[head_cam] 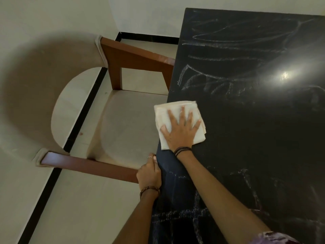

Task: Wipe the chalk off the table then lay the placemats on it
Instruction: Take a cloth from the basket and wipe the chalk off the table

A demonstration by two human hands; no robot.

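Observation:
The black table (263,138) fills the right side and carries white chalk marks (202,80) over much of its top. A folded cream cloth (163,111) lies at the table's left edge. My right hand (179,131) presses flat on the cloth with the fingers spread. My left hand (149,175) grips the table's left edge lower down, fingers curled over it. No placemats are in view.
A chair (126,120) with a beige seat, curved beige back and brown wooden arms stands tucked against the table's left side. Pale floor with black border strips runs beneath it. A lamp's glare (284,75) shines on the table top.

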